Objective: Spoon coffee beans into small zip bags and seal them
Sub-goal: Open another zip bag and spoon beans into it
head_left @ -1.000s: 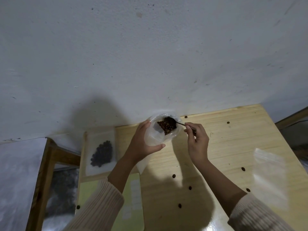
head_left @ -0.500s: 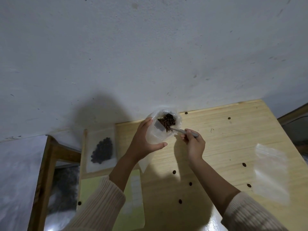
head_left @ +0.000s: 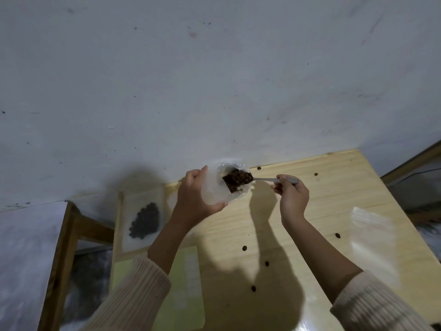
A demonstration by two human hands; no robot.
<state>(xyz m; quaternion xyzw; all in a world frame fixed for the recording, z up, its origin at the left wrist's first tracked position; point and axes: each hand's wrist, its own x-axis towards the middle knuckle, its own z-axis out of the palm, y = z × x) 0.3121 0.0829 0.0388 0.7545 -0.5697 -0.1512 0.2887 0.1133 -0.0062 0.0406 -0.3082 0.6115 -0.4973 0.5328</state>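
Observation:
My left hand (head_left: 193, 199) grips a clear plastic bag of coffee beans (head_left: 214, 189) held up above the far edge of the wooden table (head_left: 322, 201). My right hand (head_left: 292, 195) pinches the handle of a metal spoon (head_left: 274, 179). The spoon's bowl is heaped with beans and sits at the bag's open mouth. A small zip bag with beans inside (head_left: 144, 220) lies flat at the table's left. An empty zip bag (head_left: 372, 237) lies at the right.
Several loose beans (head_left: 244, 247) are scattered over the table top. A pale green sheet (head_left: 183, 290) lies at the near left. A white wall rises right behind the table. A wooden frame (head_left: 64, 247) stands to the left, and another piece of furniture sits at the far right.
My right hand has drawn away to the right. The spoon now lies more level, its bowl full of beans at the bag's mouth. My left hand holds the bag in nearly the same place.

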